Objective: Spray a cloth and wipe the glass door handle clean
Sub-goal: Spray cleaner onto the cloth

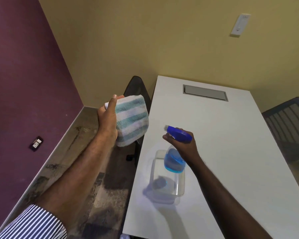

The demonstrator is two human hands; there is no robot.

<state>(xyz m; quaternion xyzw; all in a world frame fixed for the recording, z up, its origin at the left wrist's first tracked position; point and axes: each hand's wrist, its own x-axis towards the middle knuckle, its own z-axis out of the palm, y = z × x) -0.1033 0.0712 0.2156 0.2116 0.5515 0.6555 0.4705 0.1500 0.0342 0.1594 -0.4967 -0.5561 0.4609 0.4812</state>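
Observation:
My left hand [107,121] holds up a folded cloth [132,120] with teal and white stripes, above the floor just left of the table edge. My right hand [185,144] grips a clear spray bottle [173,159] with a blue trigger head and a little blue liquid at the bottom. The nozzle points left toward the cloth, a short gap away. The bottle hangs over the white table [231,152]. No glass door or handle is in view.
A clear plastic container [166,187] stands on the table under the bottle. Dark mesh chairs sit at the table's far left [136,90] and right side [290,123]. A metal cable hatch [204,92] is set in the tabletop. Purple wall lies left, yellow wall ahead.

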